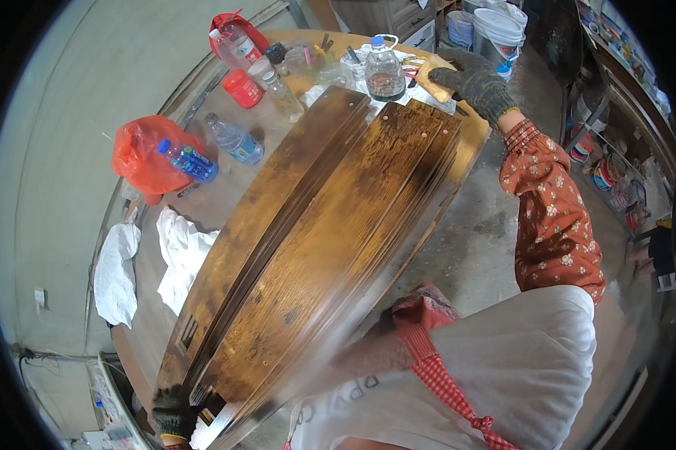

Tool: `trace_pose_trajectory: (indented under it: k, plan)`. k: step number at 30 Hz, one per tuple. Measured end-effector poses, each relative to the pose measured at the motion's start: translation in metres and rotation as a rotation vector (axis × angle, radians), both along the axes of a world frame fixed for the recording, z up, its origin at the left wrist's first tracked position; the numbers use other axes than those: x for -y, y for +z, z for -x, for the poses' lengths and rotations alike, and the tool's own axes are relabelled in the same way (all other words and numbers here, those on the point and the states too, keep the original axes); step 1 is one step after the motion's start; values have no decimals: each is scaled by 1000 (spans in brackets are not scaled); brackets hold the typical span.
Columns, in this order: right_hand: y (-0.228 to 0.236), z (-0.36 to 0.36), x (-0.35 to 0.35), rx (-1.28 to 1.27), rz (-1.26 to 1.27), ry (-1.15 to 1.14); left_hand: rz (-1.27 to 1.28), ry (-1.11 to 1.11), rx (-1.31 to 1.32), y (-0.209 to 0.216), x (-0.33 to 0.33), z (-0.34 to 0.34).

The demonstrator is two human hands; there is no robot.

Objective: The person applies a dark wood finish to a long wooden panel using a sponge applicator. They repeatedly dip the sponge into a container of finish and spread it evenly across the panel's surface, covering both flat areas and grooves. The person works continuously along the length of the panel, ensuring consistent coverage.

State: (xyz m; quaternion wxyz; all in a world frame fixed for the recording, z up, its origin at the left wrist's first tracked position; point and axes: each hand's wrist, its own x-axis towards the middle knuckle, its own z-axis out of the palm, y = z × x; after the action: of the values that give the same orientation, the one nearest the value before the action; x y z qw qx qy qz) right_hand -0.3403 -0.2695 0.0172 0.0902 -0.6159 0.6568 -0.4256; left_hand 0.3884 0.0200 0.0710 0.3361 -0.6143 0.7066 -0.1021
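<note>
A long brown wooden panel [308,285] with grooves and dark grain lies across the table, running from lower left to upper right. At its far end, my right hand [476,82], in a dark grey knit glove, grips a yellowish sponge [432,79]. The sponge is just beyond the panel's far right corner. My left hand [174,412], also gloved, holds the panel's near left end; some of its fingers are hidden. Close to the sponge, a clear bottle [385,75] with a blue cap and a little dark liquid stands on white paper.
Several bottles, a red-lidded jar [242,88] and an orange plastic bag [154,154] occupy the table's left side. White cloths [182,255] lie nearer me. White buckets [497,37] stand beyond the table at right. A wooden board edge [469,142] shows beneath the panel.
</note>
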Motion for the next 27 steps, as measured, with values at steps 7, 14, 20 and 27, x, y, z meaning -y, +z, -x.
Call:
trace_pose_trajectory:
  k: [7,14,20,27]
  plan:
    - [27,-15,37,-258,50,324,555,-122,-549,55,44,147]
    - [22,7,69,-170,-20,724,153,93,-886,-16,126,282]
    - [14,65,106,-243,-17,813,43,801,-1256,-24,168,303]
    - [-17,22,151,-202,263,1155,59,602,-1247,-21,179,332]
